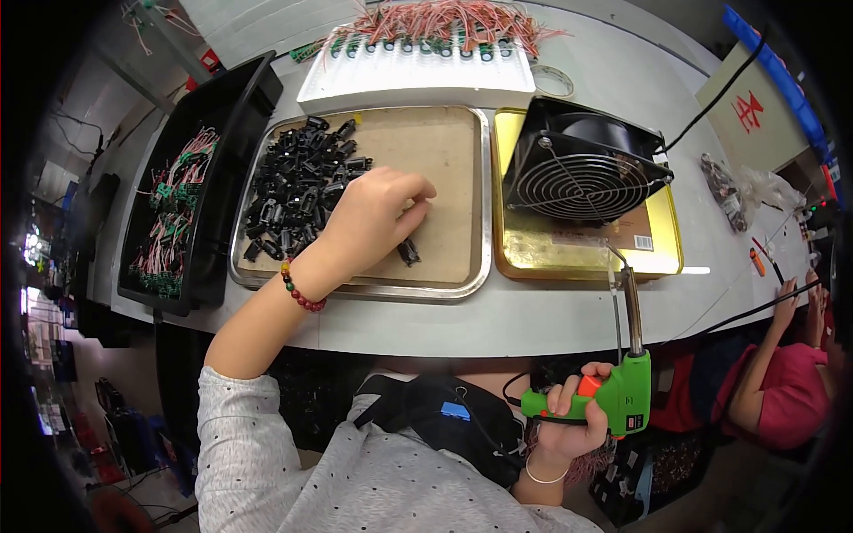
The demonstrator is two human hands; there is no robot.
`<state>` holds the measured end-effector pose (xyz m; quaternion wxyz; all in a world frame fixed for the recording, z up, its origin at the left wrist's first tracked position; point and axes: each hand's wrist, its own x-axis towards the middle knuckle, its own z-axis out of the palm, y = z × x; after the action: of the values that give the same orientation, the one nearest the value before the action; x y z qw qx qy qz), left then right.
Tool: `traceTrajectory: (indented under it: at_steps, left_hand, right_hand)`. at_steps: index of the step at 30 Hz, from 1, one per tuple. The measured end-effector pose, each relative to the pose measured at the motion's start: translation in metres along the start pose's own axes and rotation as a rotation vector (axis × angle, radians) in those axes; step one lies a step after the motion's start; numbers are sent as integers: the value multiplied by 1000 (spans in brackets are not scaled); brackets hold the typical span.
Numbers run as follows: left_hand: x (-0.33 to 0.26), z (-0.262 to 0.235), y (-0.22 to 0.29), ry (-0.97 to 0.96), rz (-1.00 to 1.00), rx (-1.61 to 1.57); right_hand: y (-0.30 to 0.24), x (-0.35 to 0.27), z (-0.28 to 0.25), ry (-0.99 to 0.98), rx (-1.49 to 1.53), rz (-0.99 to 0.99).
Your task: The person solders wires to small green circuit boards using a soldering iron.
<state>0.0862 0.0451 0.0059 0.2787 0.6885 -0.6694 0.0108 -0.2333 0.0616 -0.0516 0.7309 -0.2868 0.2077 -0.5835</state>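
My left hand (378, 209) is over a metal-rimmed tray (484, 191) with a brown lining. Its fingers are loosely bent, with thumb and index finger apart and nothing visible between them; the other fingertips are hidden. A heap of small black plastic parts (289, 182) fills the tray's left side. One single black part (409, 252) lies just below my left hand. My right hand (569, 413) grips a green soldering gun (629, 395) with an orange-red trigger. Its metal barrel points away from me, and the bent tip is close to the front of a gold tin (524, 258).
A black fan (582, 169) with a wire grille stands on the gold tin. Behind are a white foam block (418, 75) bearing wired components and a tape roll (553, 82). A black bin (133, 266) of wired boards stands left. Another person (782, 386) works at right.
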Motion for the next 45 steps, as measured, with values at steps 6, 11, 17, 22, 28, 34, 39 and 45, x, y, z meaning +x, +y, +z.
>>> traceTrajectory:
  at_steps: [6,11,17,22,28,34,39,45]
  left_hand:
    - [-9,-2,-2,14,-44,-21]
    - [-22,-5,-9,-34,-94,-31]
    - [-25,-6,-17,5,73,17]
    - [-26,-8,-14,-25,71,-55]
    - [-34,-8,-15,-23,-25,-69]
    - [-7,-14,30,115,27,-161]
    - [21,14,71,64,179,-280]
    - [25,28,71,10,183,-254]
  right_hand:
    - [-3,-1,-3,39,19,-25]
    - [-3,1,-8,1,2,-6]
    - [-2,1,-6,-16,12,-14]
    - [-3,1,-7,-18,-2,-8]
    - [-4,1,-6,-10,13,-21]
    - [-3,0,-7,-12,6,-17]
    - [-4,0,-5,-1,1,-21]
    - [-5,-1,-7,39,3,-32]
